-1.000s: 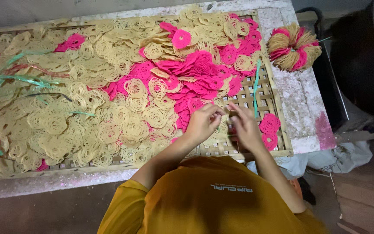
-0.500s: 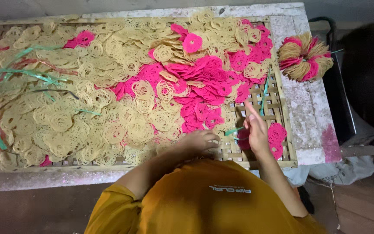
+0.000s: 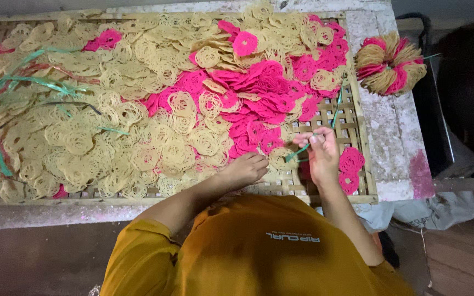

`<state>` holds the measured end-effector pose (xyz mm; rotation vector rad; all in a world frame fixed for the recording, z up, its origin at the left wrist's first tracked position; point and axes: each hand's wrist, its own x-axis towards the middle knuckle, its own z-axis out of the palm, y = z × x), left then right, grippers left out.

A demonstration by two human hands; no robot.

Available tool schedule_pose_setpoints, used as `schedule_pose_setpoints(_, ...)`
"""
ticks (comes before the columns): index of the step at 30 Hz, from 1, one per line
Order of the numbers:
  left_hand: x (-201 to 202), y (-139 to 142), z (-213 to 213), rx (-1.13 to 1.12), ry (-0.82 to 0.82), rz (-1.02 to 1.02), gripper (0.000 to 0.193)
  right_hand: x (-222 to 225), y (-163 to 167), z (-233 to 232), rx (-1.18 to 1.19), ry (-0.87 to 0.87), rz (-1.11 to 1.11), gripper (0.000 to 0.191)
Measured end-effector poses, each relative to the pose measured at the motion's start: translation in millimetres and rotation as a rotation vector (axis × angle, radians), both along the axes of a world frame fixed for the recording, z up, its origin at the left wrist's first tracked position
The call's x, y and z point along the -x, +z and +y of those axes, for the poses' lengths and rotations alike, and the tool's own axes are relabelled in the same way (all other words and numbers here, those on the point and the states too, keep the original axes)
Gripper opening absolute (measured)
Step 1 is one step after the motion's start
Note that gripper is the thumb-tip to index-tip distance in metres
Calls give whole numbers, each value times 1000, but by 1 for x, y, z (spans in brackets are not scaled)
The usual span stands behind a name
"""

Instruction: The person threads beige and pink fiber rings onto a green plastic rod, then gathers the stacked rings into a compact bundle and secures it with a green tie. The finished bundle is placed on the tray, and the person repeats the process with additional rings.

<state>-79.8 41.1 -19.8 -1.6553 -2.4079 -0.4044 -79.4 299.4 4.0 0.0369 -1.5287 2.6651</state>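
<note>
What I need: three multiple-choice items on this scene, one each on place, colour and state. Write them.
1. Where does the tied bundle lie? A in a lap B on the slab right of the tray C on the floor
2. What colour is the strip in the right hand? A green B red C white
3. How is the left hand? A raised B resting on yellow coils C holding scissors
Answers: B, it sits on bare stone beyond the rim; A, the pinched strip is green; B, its palm lies on coils.

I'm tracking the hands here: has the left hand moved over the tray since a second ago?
Yes. The left hand has dropped toward the bamboo tray's near edge, away from the right hand.
</note>
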Motion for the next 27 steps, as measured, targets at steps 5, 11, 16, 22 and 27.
schedule_pose_setpoints(5, -8, 15, 2, -201, 195, -207, 17, -2, -10, 1, -13, -82, -6, 13)
schedule_pose_setpoints(11, -6, 4, 0, -775, 837, -1224, 29, -18, 0, -32, -615, -49, 15, 11)
schedule_pose_setpoints(16, -8, -1, 14, -1264, 742, -1278, 25, -18, 13, -66, -744, -78, 85, 22)
schedule_pose_setpoints(22, -19, 20, 17, -967, 711, -1132, 25, -17, 31, -76, -924, -94, 127, 52)
schedule_pose_setpoints(27, -12, 35, 15, -950, 527, -1044, 22, -13, 18, -65, -960, -42, 310, 30)
